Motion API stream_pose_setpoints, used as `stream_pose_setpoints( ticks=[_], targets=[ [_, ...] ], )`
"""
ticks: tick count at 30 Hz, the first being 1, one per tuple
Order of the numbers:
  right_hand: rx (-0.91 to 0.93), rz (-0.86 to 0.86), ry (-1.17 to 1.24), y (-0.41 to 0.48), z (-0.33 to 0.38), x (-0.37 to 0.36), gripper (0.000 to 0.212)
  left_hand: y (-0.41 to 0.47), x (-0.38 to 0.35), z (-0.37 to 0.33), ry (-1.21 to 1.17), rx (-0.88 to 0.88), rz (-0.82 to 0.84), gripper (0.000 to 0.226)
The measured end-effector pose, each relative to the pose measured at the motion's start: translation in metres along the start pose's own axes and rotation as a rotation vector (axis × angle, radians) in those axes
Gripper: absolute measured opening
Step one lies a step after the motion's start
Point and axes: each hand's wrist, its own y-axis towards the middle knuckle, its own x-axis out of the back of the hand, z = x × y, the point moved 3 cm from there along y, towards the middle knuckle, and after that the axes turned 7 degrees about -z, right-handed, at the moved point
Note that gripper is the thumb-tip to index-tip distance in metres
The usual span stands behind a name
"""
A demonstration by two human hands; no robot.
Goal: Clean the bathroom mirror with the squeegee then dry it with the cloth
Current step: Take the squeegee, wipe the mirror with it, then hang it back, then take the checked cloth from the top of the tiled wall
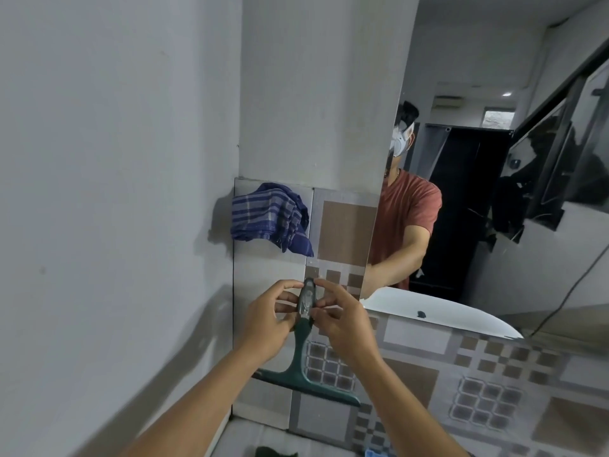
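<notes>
A green squeegee (304, 364) hangs blade-down against the tiled wall, its grey handle top at a wall hook. My left hand (268, 319) and my right hand (342, 324) both pinch the handle's upper part from either side. The blade (306, 385) runs slanted below my hands. A blue striped cloth (268, 214) hangs bunched on the wall above and to the left. The mirror (494, 159) fills the right side and reflects a person in a red shirt.
A plain grey wall (115, 192) closes the left side. Patterned brown and grey tiles (428, 374) cover the wall below the mirror. The mirror reflects a white basin (438, 311). A dark green item (275, 451) lies at the bottom edge.
</notes>
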Motion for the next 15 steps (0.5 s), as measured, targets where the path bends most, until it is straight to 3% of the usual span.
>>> stream_pose_setpoints(
  ticks=[15],
  targets=[
    [0.045,-0.127,-0.159,0.005,-0.053,-0.022,0.055,-0.005,-0.028,0.044,0.177,-0.09,-0.093,0.063]
  ],
)
